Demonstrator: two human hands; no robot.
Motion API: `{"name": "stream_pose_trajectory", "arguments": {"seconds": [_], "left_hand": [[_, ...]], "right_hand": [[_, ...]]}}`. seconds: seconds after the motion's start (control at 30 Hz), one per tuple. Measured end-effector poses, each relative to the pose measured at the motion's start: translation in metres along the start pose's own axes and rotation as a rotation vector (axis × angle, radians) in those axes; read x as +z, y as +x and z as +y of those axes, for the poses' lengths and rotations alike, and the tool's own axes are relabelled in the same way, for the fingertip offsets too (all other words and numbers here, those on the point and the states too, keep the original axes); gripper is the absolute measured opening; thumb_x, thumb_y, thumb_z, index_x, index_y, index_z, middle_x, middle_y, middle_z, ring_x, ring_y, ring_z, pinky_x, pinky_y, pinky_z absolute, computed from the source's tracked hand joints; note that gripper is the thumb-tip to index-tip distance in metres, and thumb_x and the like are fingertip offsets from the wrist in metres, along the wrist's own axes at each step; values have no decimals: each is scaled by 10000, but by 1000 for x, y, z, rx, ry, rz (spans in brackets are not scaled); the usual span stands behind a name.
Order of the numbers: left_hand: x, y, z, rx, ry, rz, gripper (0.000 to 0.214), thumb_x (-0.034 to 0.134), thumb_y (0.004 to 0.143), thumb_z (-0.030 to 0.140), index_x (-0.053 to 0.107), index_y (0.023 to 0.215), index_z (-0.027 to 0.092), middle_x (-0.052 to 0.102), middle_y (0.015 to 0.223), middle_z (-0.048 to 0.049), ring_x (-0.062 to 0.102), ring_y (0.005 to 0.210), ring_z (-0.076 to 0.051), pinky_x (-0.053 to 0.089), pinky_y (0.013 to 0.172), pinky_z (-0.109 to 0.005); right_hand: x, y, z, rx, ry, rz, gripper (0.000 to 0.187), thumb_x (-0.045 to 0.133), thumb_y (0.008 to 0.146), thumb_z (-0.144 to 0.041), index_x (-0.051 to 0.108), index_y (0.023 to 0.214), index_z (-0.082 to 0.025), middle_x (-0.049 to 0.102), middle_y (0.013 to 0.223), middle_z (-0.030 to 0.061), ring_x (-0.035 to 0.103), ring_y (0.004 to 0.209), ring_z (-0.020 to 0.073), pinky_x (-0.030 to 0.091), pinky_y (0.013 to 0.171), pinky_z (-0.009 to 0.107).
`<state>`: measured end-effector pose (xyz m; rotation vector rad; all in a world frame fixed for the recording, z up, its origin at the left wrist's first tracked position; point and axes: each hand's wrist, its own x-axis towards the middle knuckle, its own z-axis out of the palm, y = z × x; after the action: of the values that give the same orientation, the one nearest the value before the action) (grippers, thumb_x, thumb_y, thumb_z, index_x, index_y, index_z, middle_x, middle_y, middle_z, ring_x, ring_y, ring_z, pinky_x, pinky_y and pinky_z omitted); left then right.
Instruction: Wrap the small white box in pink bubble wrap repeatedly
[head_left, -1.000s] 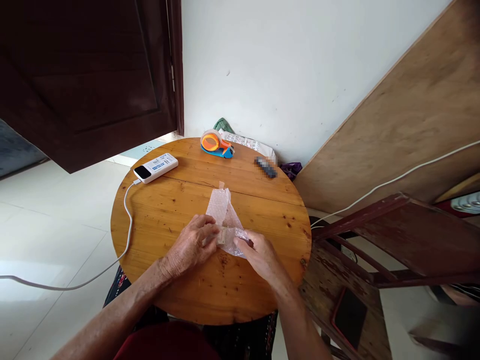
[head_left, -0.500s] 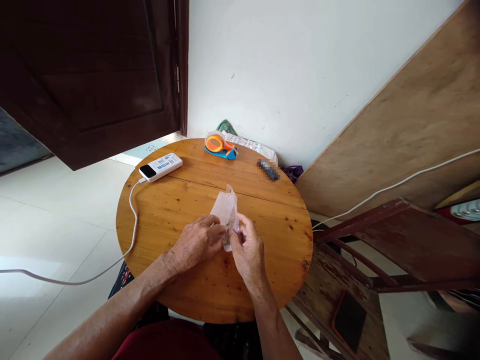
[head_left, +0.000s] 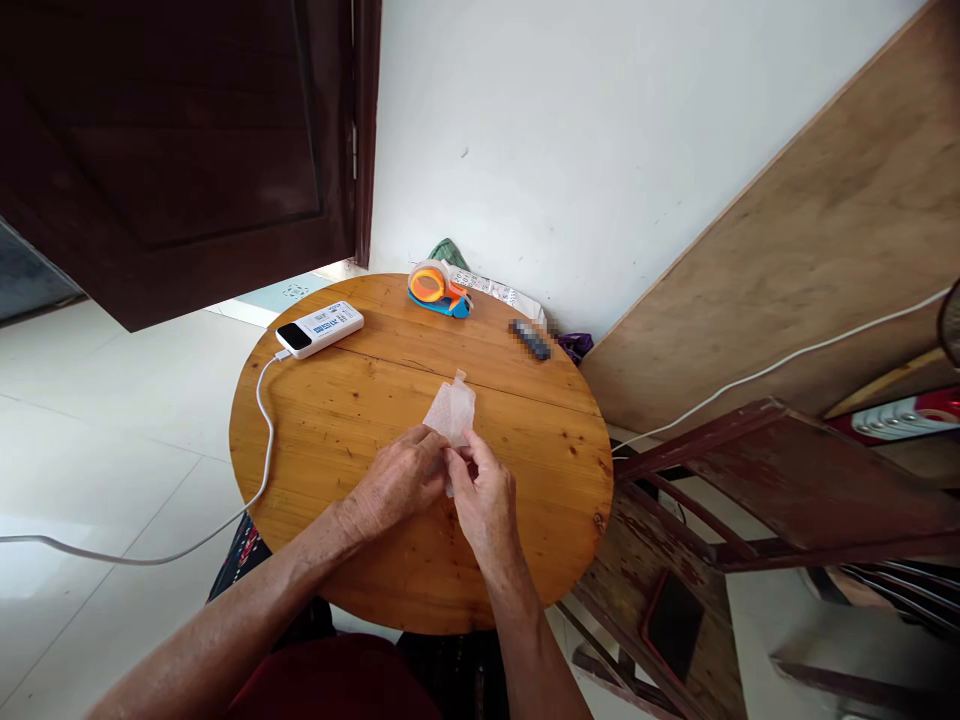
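A small piece of whitish, see-through bubble wrap (head_left: 453, 408) stands out beyond my fingers over the middle of the round table. My left hand (head_left: 405, 468) is closed on its near left side. From the right, my right hand (head_left: 484, 490) pinches the same wrap, thumb and fingers close together. The two hands meet at the near end, which they mostly hide. I cannot make out whether anything lies inside the wrap. A narrow strip sticks up from its far end.
The round wooden table (head_left: 360, 420) carries a white power bank (head_left: 320, 330) with a cable (head_left: 264, 440), an orange and blue tape dispenser (head_left: 439, 290), and a blurred dark object (head_left: 529, 339). Right of it stands a wooden chair (head_left: 795, 480) with a dark tablet-like device (head_left: 673, 626) on its seat.
My right hand has shifted slightly left and closed in on my left hand. The wrap now looks flatter, with less of its near end showing. The view has turned a little.
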<state>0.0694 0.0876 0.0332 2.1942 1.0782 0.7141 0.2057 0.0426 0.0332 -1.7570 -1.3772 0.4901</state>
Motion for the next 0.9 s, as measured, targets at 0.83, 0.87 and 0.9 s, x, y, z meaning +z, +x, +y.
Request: {"name": "stream_pose_trajectory", "arguments": {"seconds": [0.83,0.87,0.9], "left_hand": [[24,-8,-1,-119,-42,201,412,579,763,66,604,1154,193,583,1201,-83,618,699,-115,570,714,-285],[24,-9,-1,-103,-20,203,430,576,769,62,599,1176,200,568,1245,-93,635,737,-125,579,733,-294],[24,-10,0,-81,4,201,437,570,777,57,596,1187,207,547,1296,-102,649,787,-137,586,756,-305]], "right_hand": [[-33,45,29,251,256,-197,484,612,797,-347,566,1230,-136,715,1021,98,668,614,145,458,405,216],[-30,50,32,311,274,-220,517,637,771,-362,562,1227,-132,714,1005,100,673,617,157,414,359,203],[-26,55,35,356,295,-251,544,655,750,-373,558,1228,-133,713,992,99,672,612,163,383,330,196]]}}
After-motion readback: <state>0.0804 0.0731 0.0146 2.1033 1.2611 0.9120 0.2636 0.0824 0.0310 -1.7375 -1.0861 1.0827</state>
